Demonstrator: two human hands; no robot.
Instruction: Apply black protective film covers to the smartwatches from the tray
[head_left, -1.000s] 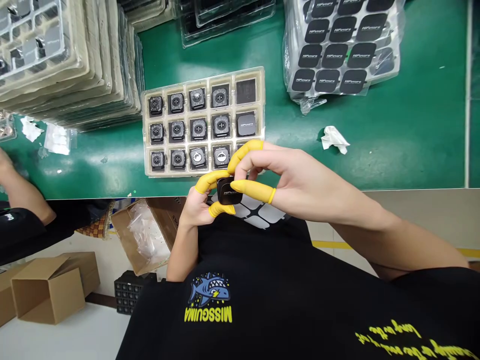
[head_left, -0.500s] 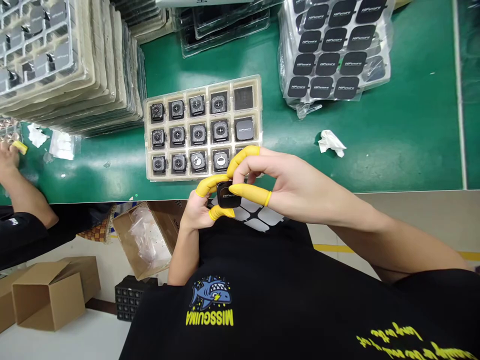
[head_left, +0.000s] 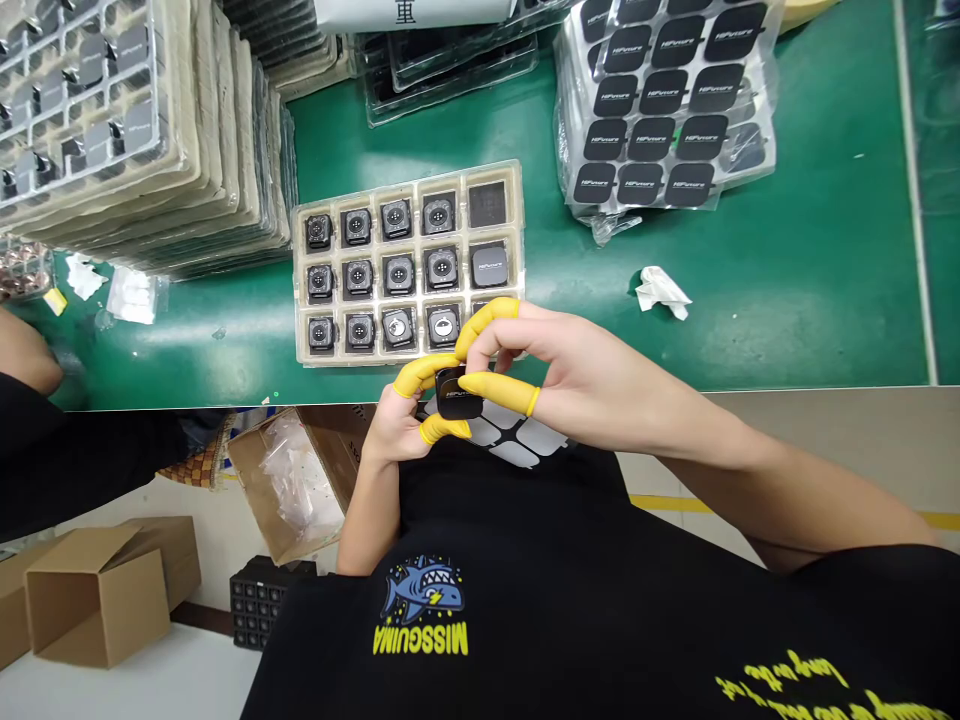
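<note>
I see the left hand (head_left: 401, 415) pinching a glossy black square (head_left: 459, 393) between yellow-sheathed fingers; the right hand's (head_left: 544, 360) thumb overlaps its face, though I can't tell whether that hand grips. Just beyond both hands, a ridged plastic tray (head_left: 409, 352) holds dark watch bodies (head_left: 399, 273) in compartments. Farther out lie stacked trays (head_left: 232, 130) to the left and filmy label sheets (head_left: 664, 140) to the right.

1 head-worn view, close, steeply down over both hands (head_left: 592, 375)
</note>
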